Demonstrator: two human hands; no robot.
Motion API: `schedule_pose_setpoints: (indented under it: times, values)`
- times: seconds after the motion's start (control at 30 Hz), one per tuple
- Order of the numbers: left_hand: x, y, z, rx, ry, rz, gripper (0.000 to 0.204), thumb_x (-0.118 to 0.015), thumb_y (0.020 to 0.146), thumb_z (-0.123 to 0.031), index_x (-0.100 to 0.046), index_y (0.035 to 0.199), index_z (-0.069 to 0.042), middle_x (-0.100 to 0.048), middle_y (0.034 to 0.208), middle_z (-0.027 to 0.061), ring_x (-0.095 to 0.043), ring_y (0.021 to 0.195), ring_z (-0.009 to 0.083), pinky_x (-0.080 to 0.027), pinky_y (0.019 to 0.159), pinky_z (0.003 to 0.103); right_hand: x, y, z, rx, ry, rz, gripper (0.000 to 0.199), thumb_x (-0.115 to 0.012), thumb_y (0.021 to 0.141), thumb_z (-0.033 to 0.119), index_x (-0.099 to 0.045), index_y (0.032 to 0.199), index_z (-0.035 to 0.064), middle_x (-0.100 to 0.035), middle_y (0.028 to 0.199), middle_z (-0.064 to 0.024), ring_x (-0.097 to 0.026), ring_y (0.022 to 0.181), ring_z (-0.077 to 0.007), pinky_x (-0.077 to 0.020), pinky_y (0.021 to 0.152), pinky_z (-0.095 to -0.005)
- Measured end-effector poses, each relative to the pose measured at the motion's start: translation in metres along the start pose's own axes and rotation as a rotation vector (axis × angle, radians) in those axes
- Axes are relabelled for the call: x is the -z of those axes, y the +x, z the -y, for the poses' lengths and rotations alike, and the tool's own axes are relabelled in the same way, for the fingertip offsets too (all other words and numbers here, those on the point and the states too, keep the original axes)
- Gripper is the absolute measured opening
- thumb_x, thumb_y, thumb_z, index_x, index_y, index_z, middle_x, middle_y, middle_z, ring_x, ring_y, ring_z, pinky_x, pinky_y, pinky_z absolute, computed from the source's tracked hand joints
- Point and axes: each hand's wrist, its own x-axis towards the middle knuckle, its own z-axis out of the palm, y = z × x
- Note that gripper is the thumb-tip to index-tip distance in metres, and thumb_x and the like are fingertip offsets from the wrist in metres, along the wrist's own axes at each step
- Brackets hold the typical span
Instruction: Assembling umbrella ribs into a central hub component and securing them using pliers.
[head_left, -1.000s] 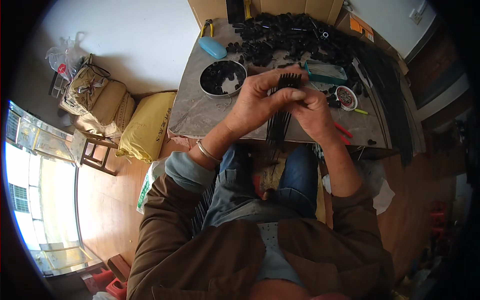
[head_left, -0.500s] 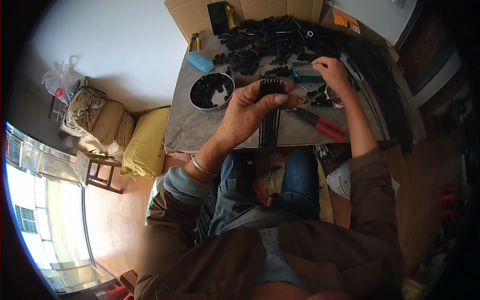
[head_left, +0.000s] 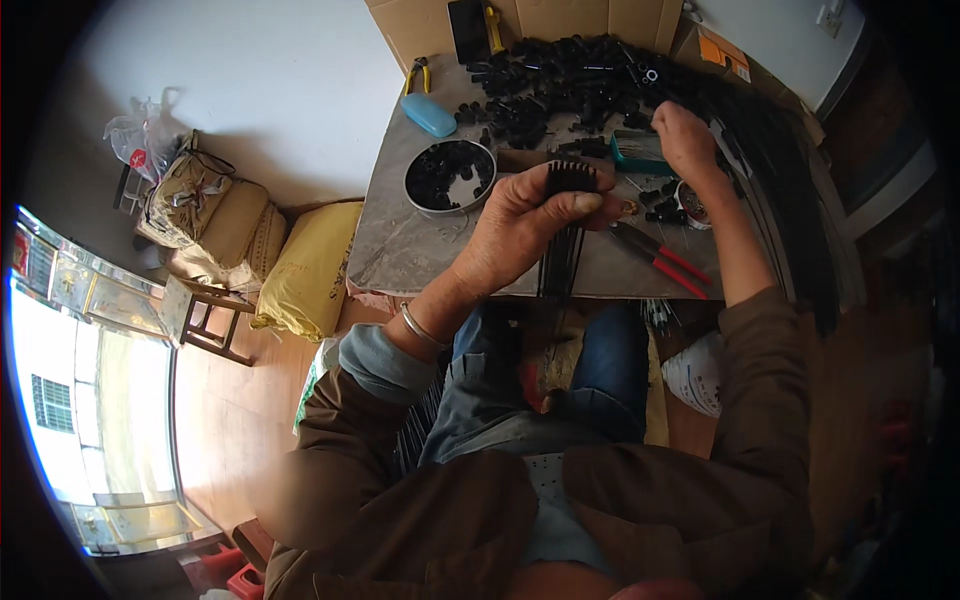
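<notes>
- So, the left hand (head_left: pixel 522 226) is clamped round a bundle of black strips (head_left: pixel 572 178), thumb across the front. The comb-like top ends poke out above the fist and the long tails hang toward the lap, in front of the table (head_left: pixel 400 245).
- Right hand (head_left: pixel 688 146) is well apart from the left, up by the right end of a teal tray (head_left: pixel 640 167) with thin pale pieces in it. Fingers look curled, but I honestly can't tell if anything's in them.
- A small round cup (head_left: pixel 686 205) sits partly hidden behind the right wrist, and red-handled pliers (head_left: pixel 681 279) lie on the tabletop, nobody gripping them.
- Done, as far as I can see: the strips in the fist are gathered, with their tops roughly level. Whether anything's fixed onto them is too dark and small to make out.
- Left over: loads, I'd say. Loose black lengths (head_left: pixel 795 190) spill along the right side, a heap of black parts (head_left: pixel 570 78) fills the back, and the round bowl (head_left: pixel 452 211) has plenty of black bits, with some bare bottom showing.
- Can't pick out a clearly finished piece anywhere, so no idea on totals.
</notes>
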Motion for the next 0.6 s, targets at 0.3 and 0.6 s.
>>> schedule_pose_setpoints:
  times: [0.3, 0.6]
  values:
    - [-0.001, 0.000, -0.002, 0.005, 0.032, -0.012, 0.025, -0.056, 0.094, -0.007, -0.059, 0.118, 0.000, -0.069, 0.098, 0.0113, -0.066, 0.093, 0.0160, -0.054, 0.084, 0.029, 0.146, -0.040, 0.140, 0.281, 0.669, -0.073, 0.010, -0.066, 0.083, 0.006, -0.056, 0.083, 0.0032, -0.058, 0.092, -0.0059, -0.057, 0.084, -0.0194, -0.0446, 0.078, -0.0312]
    - [-0.002, 0.001, 0.001, 0.003, -0.003, -0.020, 0.025, -0.056, 0.094, -0.007, -0.059, 0.118, -0.001, -0.069, 0.097, 0.0110, -0.066, 0.092, 0.0160, -0.054, 0.084, 0.029, 0.152, -0.060, 0.146, 0.249, 0.521, -0.142, 0.017, -0.069, 0.077, 0.000, -0.064, 0.092, 0.0058, -0.058, 0.079, -0.0037, -0.053, 0.076, -0.0210, -0.0424, 0.070, -0.0328]
